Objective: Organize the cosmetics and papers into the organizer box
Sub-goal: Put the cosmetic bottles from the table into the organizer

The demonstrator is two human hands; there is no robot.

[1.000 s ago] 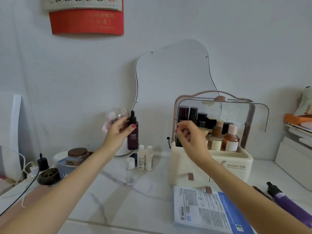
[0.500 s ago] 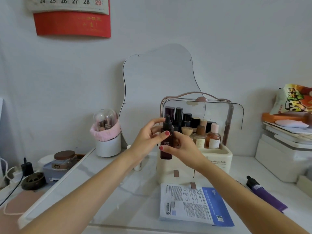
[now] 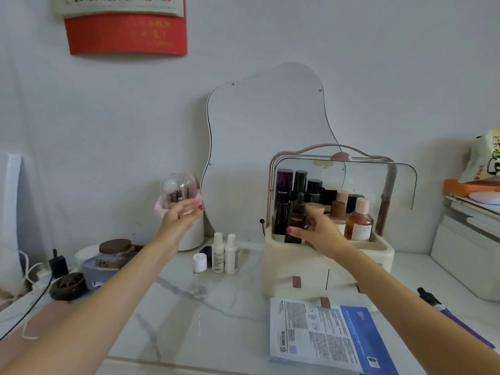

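A cream organizer box [image 3: 311, 262] with a raised clear lid stands at centre right, its top tray filled with several bottles. My right hand [image 3: 318, 232] grips a dark dropper bottle [image 3: 297, 220] at the tray's front left corner, its base down inside the tray. My left hand [image 3: 181, 216] hovers open and empty in front of a brush holder [image 3: 178, 194], away from the box. Two small white bottles [image 3: 224, 254] and a white-capped clear bottle [image 3: 199, 274] stand on the marble table left of the box. A blue and white paper packet [image 3: 324, 336] lies in front of the box.
A wavy mirror [image 3: 265, 125] leans on the wall behind the box. A brown-lidded jar [image 3: 115, 253], a dark round thing [image 3: 67, 286] and cables sit at the left. A purple tube [image 3: 443, 311] lies at the right, near white stacked boxes [image 3: 465, 244].
The dark bottle passed from my left hand to my right, which has lowered it into the organizer tray. My left hand has let go and drawn back left toward the brush holder.
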